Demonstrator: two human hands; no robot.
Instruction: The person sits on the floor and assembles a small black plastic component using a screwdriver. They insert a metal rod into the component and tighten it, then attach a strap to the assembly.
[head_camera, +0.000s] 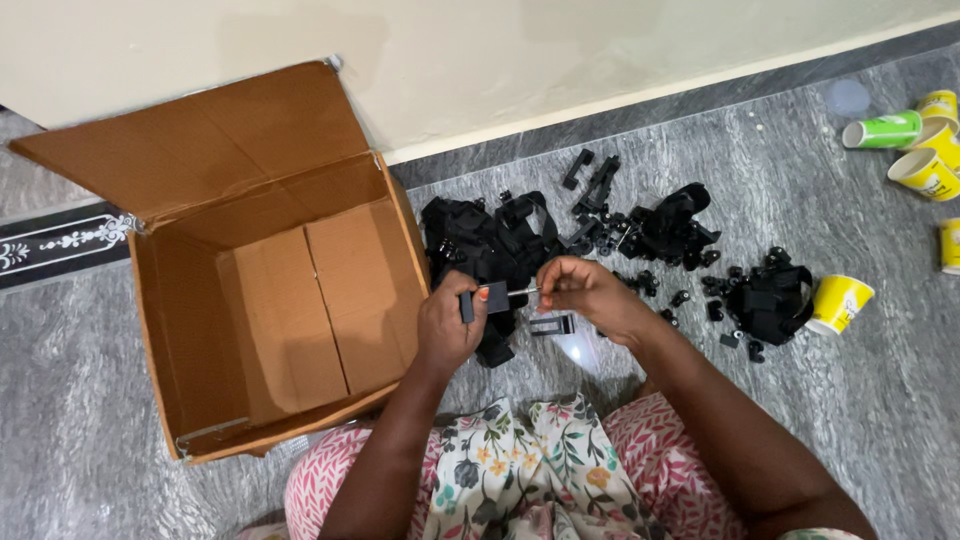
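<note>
Both forearms are bare from the elbow down, with no sleeves, rings or bracelets visible on the left hand (447, 325) or the right hand (590, 293). One left fingernail is painted orange. The lap wears pink leaf-patterned fabric (668, 440) under a cream floral-print cloth (520, 465)

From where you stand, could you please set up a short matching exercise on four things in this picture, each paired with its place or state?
Things:
1. cardboard box
2. small black part
3. paper cups
4. heap of black parts

Places or states:
A. lying on the grey floor near the wall, beyond the hands
B. pinched in the left hand, with the right hand at its thin metal pin
C. open and empty, flaps up, to the left
D. yellow and green, scattered at the far right

Pairs: 1-C, 2-B, 3-D, 4-A
</note>
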